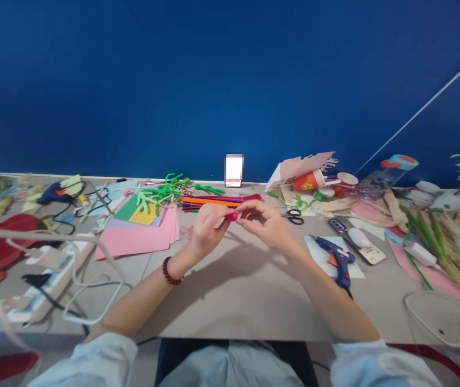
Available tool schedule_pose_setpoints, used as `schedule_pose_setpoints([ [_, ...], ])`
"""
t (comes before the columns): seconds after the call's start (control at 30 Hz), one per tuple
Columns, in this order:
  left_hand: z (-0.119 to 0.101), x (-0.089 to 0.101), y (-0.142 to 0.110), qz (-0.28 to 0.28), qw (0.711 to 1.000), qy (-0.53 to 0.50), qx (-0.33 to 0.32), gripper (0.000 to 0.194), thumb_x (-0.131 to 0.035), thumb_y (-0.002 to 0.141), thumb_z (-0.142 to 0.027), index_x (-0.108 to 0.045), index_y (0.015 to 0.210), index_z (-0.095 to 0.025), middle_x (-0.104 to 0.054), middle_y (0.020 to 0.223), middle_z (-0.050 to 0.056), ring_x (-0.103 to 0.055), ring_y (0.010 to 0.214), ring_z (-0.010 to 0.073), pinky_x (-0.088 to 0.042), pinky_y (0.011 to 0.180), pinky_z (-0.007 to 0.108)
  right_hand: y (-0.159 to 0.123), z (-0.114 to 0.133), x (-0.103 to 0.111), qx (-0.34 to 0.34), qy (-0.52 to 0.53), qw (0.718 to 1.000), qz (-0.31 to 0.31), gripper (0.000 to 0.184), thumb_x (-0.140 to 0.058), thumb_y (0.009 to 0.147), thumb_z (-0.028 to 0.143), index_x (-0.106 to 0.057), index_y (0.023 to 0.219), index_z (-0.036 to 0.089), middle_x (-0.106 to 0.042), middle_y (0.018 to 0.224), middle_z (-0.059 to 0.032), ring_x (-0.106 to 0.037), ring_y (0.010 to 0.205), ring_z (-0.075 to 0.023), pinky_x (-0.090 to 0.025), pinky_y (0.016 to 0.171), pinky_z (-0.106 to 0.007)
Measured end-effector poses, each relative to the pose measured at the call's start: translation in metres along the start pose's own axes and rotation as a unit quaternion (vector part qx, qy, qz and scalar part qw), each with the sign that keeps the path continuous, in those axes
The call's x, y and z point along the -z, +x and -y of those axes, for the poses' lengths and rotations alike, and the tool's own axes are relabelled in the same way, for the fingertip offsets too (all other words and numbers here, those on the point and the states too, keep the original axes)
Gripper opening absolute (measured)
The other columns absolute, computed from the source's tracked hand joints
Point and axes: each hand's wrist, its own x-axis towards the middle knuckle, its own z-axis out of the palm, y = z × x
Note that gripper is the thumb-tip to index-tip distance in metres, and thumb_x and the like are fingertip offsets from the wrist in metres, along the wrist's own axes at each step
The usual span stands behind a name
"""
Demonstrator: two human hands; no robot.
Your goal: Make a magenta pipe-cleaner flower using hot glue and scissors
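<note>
Your left hand (206,230) pinches small, round, bright-pink piece (234,216) above pale grey table (230,306); right hand (268,223) curls narrowly at its right edge, firm grip can't be told. Keep pinch light, wrists steady.

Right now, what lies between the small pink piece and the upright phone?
In the head view, a bundle of coloured pipe cleaners lies between the pink piece and the upright phone.
</note>
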Motion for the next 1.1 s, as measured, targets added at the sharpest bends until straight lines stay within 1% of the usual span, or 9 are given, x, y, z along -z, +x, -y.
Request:
schedule_pose_setpoints([
  [0.1, 0.000, 0.000, 0.000, -0.010, 1.000, -0.008, -0.004, 0.013, -0.059, 0.082, -0.018, -0.058, 0.094, -0.023, -0.067, 0.080, 0.002, -0.062, 0.078, 0.0164, -0.046, 0.072, 0.031, -0.001, 0.002, -0.003, -0.002, -0.007, 1.000, -0.009, 0.021, -0.068, 0.075, 0.034, -0.062, 0.089, 0.020, -0.065, 0.088, -0.0041, -0.060, 0.071, -0.0135, -0.052, 0.066, -0.028],
  [0.27, -0.002, -0.001, -0.001, -0.017, 1.000, -0.013, 0.009, 0.010, -0.061, 0.081, -0.019, -0.057, 0.090, -0.022, -0.065, 0.079, 0.002, -0.060, 0.077, 0.0165, -0.046, 0.071, 0.031, -0.002, 0.006, -0.005, 0.040, -0.066, 0.997, -0.029, 0.012, -0.065, 0.078, 0.030, -0.064, 0.085, 0.020, -0.066, 0.084, -0.0044, -0.060, 0.070, -0.0144, -0.051, 0.065, -0.028],
  [0.37, -0.005, -0.001, 0.001, -0.006, 0.999, 0.002, 0.037, 0.012, -0.060, 0.081, -0.022, -0.059, 0.093, -0.022, -0.066, 0.081, 0.003, -0.060, 0.077, 0.0167, -0.046, 0.072, 0.032, -0.002, 0.004, -0.003, 0.048, -0.082, 0.995, -0.035, 0.011, -0.062, 0.080, 0.030, -0.065, 0.086, 0.021, -0.067, 0.086, -0.0045, -0.060, 0.071, -0.0152, -0.051, 0.066, -0.029],
  [0.47, -0.007, -0.001, 0.003, 0.023, 0.998, 0.004, 0.058, 0.019, -0.062, 0.081, -0.024, -0.060, 0.099, -0.022, -0.068, 0.085, 0.004, -0.061, 0.079, 0.0172, -0.047, 0.075, 0.034, 0.000, 0.001, -0.002, 0.045, -0.088, 0.994, -0.043, 0.011, -0.060, 0.081, 0.028, -0.066, 0.086, 0.021, -0.068, 0.086, -0.0048, -0.062, 0.073, -0.0161, -0.051, 0.068, -0.030],
  [0.63, -0.008, 0.000, 0.005, 0.066, 0.989, -0.067, 0.113, 0.025, -0.063, 0.081, -0.024, -0.064, 0.105, -0.024, -0.070, 0.093, 0.006, -0.062, 0.084, 0.0179, -0.049, 0.076, 0.034, 0.002, -0.003, -0.001, 0.041, -0.115, 0.991, -0.062, 0.009, -0.060, 0.080, 0.026, -0.066, 0.082, 0.021, -0.069, 0.081, -0.0043, -0.061, 0.069, -0.0159, -0.050, 0.064, -0.029],
  [0.77, -0.007, -0.001, 0.003, 0.071, 0.977, -0.117, 0.162, 0.030, -0.063, 0.081, -0.026, -0.063, 0.111, -0.026, -0.070, 0.099, 0.006, -0.063, 0.087, 0.0177, -0.051, 0.077, 0.033, 0.003, -0.003, 0.000, 0.041, -0.115, 0.990, -0.066, 0.007, -0.060, 0.078, 0.025, -0.065, 0.081, 0.020, -0.069, 0.081, -0.0040, -0.059, 0.065, -0.0143, -0.049, 0.062, -0.028],
  [0.9, -0.009, 0.000, 0.003, 0.075, 0.967, -0.141, 0.198, 0.030, -0.060, 0.083, -0.026, -0.061, 0.112, -0.022, -0.068, 0.103, 0.007, -0.064, 0.091, 0.0172, -0.053, 0.078, 0.030, 0.002, -0.001, 0.000, 0.045, -0.115, 0.990, -0.063, 0.008, -0.059, 0.079, 0.025, -0.065, 0.083, 0.020, -0.069, 0.082, -0.0044, -0.060, 0.066, -0.0147, -0.049, 0.061, -0.028],
  [1.0, -0.011, 0.000, 0.003, 0.065, 0.973, -0.121, 0.187, 0.022, -0.061, 0.082, -0.026, -0.064, 0.102, -0.020, -0.069, 0.096, 0.007, -0.065, 0.086, 0.0165, -0.054, 0.075, 0.029, 0.002, 0.000, -0.001, 0.051, -0.112, 0.990, -0.062, 0.008, -0.060, 0.079, 0.025, -0.065, 0.083, 0.020, -0.068, 0.082, -0.0042, -0.060, 0.066, -0.0148, -0.049, 0.061, -0.028],
  [1.1, -0.011, 0.000, 0.003, 0.046, 0.985, -0.078, 0.149, 0.018, -0.065, 0.079, -0.024, -0.065, 0.096, -0.020, -0.070, 0.091, 0.006, -0.065, 0.083, 0.0167, -0.054, 0.076, 0.030, 0.001, -0.001, -0.002, 0.064, -0.134, 0.986, -0.069, 0.009, -0.060, 0.079, 0.025, -0.067, 0.083, 0.020, -0.068, 0.081, -0.0043, -0.060, 0.066, -0.0156, -0.049, 0.059, -0.028],
])
